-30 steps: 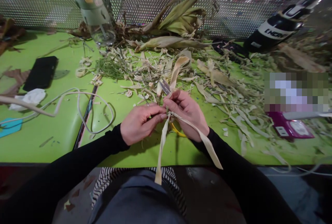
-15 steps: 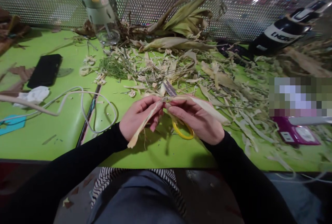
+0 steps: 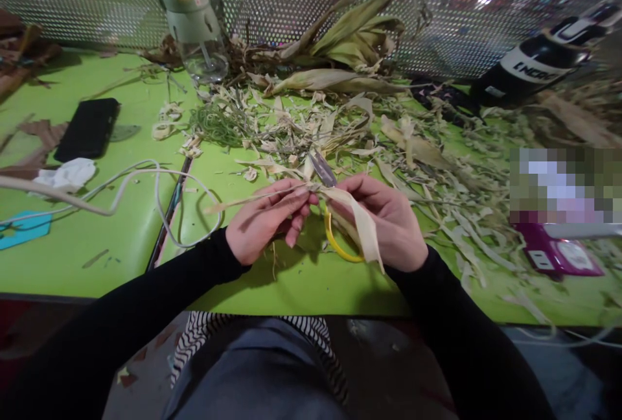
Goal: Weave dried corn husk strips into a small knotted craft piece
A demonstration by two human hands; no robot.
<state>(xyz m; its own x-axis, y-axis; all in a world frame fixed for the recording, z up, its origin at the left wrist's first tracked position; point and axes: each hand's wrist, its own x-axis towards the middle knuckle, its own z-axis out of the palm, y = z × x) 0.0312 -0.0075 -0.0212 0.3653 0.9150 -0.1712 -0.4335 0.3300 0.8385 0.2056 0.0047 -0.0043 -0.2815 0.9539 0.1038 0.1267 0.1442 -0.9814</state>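
Note:
My left hand (image 3: 267,218) pinches a dried corn husk strip (image 3: 362,222) near its middle, and a thin tail of it runs out leftward over the hand. My right hand (image 3: 391,222) is closed beside it, fingertips partly hidden by the wide pale end of the strip that hangs down across them. Below both hands on the green table lie yellow-handled scissors (image 3: 335,245); their blades (image 3: 321,170) point away from me, and the middle part is covered by the hand and husk.
Husk scraps (image 3: 291,125) litter the table beyond my hands and to the right. Larger husks (image 3: 354,37) lie against the mesh screen. Leftward are a phone (image 3: 87,128), a white cable (image 3: 158,193) and a clear bottle (image 3: 204,60). A black bottle (image 3: 529,63) leans at the right, behind a purple packet (image 3: 558,251).
The strip has turned: its left tail swung up from pointing toward me to pointing left, and its wide right end now drapes down over my right fingers. The scissors stay in place.

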